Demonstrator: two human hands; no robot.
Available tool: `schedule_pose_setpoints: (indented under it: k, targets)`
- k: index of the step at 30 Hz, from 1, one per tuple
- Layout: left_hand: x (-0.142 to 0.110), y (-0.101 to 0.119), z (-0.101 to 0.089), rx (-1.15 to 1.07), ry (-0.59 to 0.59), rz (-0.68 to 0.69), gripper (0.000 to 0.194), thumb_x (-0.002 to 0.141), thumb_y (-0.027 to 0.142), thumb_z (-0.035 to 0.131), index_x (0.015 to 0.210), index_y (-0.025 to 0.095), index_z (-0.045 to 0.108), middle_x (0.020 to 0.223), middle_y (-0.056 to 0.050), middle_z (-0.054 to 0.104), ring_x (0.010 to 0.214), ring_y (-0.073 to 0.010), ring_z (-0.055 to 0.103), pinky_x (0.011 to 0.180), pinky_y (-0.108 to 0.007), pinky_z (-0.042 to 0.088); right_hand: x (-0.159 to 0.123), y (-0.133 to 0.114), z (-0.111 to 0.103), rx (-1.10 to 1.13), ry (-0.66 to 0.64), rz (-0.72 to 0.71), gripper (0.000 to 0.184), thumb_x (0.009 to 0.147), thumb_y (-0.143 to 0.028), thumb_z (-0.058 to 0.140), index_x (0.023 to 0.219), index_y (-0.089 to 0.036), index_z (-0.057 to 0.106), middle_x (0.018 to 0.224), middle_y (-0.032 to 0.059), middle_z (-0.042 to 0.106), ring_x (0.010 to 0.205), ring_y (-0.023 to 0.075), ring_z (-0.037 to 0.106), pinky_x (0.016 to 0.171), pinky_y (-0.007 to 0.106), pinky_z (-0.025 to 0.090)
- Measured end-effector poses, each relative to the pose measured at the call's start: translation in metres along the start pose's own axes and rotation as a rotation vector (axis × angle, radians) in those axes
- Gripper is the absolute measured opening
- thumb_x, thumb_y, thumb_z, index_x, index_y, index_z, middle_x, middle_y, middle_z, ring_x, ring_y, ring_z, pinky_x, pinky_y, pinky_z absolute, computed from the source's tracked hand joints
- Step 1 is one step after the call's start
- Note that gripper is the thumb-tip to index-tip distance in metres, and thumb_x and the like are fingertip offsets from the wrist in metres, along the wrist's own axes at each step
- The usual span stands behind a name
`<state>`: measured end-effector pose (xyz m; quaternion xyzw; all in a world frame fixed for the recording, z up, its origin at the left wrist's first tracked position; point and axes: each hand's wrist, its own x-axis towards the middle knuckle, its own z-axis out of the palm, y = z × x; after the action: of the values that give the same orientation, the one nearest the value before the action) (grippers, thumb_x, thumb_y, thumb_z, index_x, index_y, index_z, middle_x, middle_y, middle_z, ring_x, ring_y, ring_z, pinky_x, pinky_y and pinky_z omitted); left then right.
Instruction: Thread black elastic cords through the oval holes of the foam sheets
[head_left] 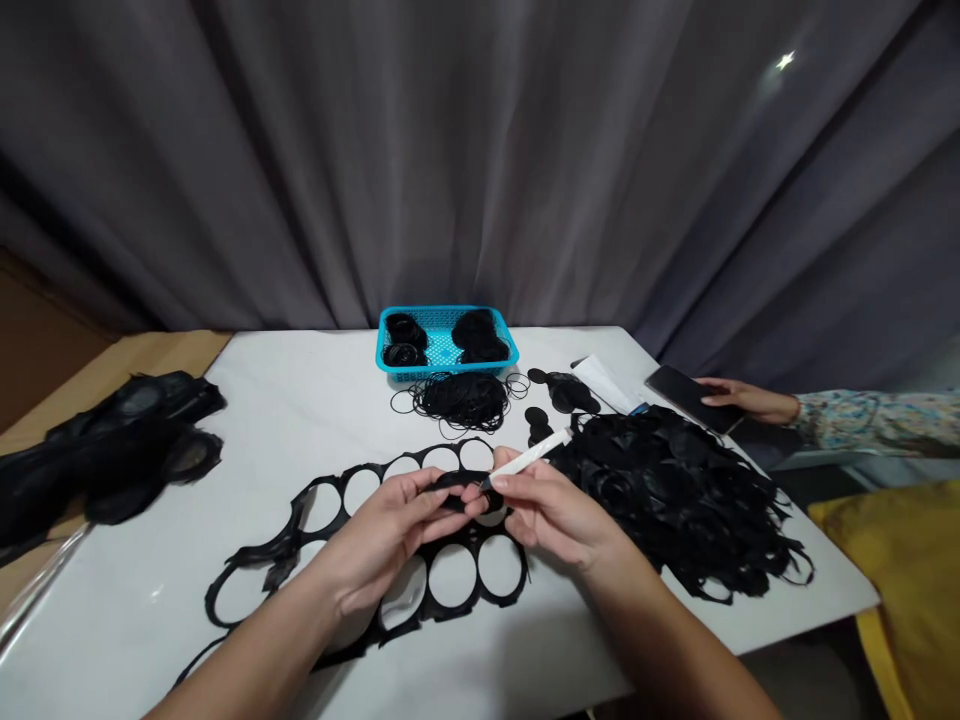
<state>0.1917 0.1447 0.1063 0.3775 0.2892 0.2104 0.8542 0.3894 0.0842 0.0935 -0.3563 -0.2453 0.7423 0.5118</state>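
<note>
My left hand (386, 540) pinches a small black rubber-like piece (452, 492) between thumb and fingers. A slim white pen-shaped tool (534, 454) with a dark tip is gripped in my right hand (559, 515). Its tip meets the black piece near my left fingertips; whether it is a blade or a pen point I cannot tell. Beneath both hands spreads a black sheet with rows of round cut-outs (453, 606), lying on the white table (555, 640).
A blue basket (382, 362) holding black rings stands at the back. Thin black rings (461, 400) lie before it. Black scraps (667, 500) are heaped right, black sheets (135, 450) left. Another person's hand (750, 400) rests on a dark phone-like slab (686, 395).
</note>
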Motion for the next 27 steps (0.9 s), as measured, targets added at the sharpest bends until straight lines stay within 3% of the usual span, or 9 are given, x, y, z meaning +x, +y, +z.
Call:
schedule_pose_setpoints:
  k: [5, 10, 19, 27]
  targets:
    - [-0.009, 0.008, 0.001, -0.097, 0.068, -0.115, 0.020, 0.089, 0.016, 0.069, 0.109, 0.011, 0.068, 0.121, -0.015, 0.070, 0.111, -0.0244, 0.069, 0.105, -0.037, 0.049, -0.003, -0.004, -0.004, -0.021, 0.019, -0.018, 0.038, 0.075, -0.031, 0.084, 0.078, -0.019, 0.047, 0.072, -0.0026, 0.058, 0.069, 0.0141, 0.067, 0.047, 0.017, 0.052]
    - [-0.011, 0.008, -0.002, -0.179, 0.097, -0.161, 0.033, 0.086, 0.008, 0.065, 0.119, 0.010, 0.065, 0.125, -0.016, 0.068, 0.112, -0.0285, 0.068, 0.107, -0.043, 0.048, -0.004, -0.006, -0.006, -0.001, 0.026, -0.022, 0.037, 0.075, -0.029, 0.083, 0.077, -0.019, 0.047, 0.070, -0.0046, 0.053, 0.058, 0.0082, 0.058, 0.048, 0.018, 0.054]
    - [-0.015, 0.011, -0.007, -0.223, 0.034, -0.171, 0.050, 0.076, 0.006, 0.059, 0.126, 0.006, 0.060, 0.127, -0.017, 0.067, 0.130, -0.0348, 0.053, 0.112, -0.051, 0.042, -0.005, -0.006, -0.004, 0.034, 0.009, 0.003, 0.032, 0.077, -0.025, 0.080, 0.075, -0.018, 0.049, 0.066, -0.0054, 0.048, 0.059, 0.0084, 0.052, 0.050, 0.020, 0.056]
    - [-0.018, 0.009, -0.010, -0.215, -0.010, -0.140, 0.053, 0.072, 0.003, 0.056, 0.124, 0.007, 0.063, 0.130, -0.015, 0.065, 0.130, -0.0334, 0.054, 0.112, -0.050, 0.042, -0.005, -0.006, -0.002, 0.038, 0.022, 0.022, 0.034, 0.075, -0.024, 0.082, 0.075, -0.018, 0.049, 0.067, -0.0055, 0.049, 0.058, 0.0084, 0.054, 0.052, 0.022, 0.058]
